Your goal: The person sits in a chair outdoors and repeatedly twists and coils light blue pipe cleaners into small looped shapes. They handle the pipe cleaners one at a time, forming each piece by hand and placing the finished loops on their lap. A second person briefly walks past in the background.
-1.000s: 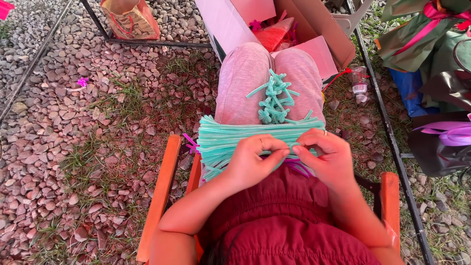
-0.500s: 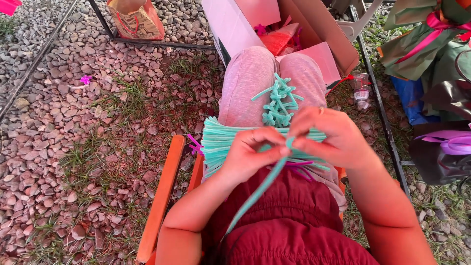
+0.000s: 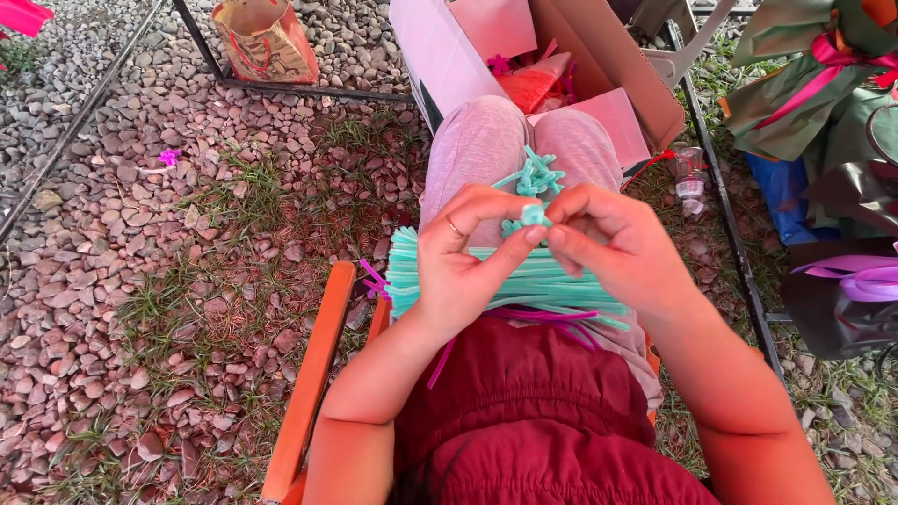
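Observation:
I sit on an orange chair with a bundle of teal pipe cleaners laid across my lap. My left hand and my right hand meet above the bundle, both pinching one teal pipe cleaner whose end is curled between the fingertips. Its length runs down under my left palm. A small pile of twisted teal pieces rests on my knees beyond the hands. Purple pipe cleaners peek out beneath the bundle.
An open cardboard box with pink and red contents stands past my knees. A paper bag sits on gravel at the far left. Wrapped green and dark packages with ribbons lie on the right. Metal frame bars cross the ground.
Both hands have lifted from the bundle in my lap, drawing one teal pipe cleaner up with them. Its end is now curled between the fingertips.

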